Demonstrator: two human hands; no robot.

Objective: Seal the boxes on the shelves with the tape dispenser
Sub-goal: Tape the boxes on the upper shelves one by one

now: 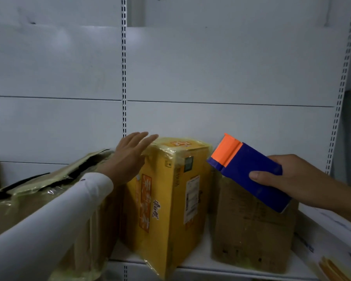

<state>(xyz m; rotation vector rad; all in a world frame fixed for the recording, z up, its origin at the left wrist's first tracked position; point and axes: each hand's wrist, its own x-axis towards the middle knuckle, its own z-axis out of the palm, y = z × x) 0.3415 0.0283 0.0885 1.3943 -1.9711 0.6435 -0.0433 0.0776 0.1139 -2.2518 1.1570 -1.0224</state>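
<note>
While right hand: [292,177] grips blue-orange tape dispenser [249,169], fingers curled round it
Left hand: [130,157] fingers straight, together, at yellow box [170,199] top
Yellow box: shelf [201,264] front edge

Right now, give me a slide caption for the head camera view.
Left hand reaches open toward the yellow box on the shelf while the right hand holds the tape dispenser.

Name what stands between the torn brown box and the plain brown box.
The head view shows the tall yellow cardboard box there, left hand reaching over it.
</note>
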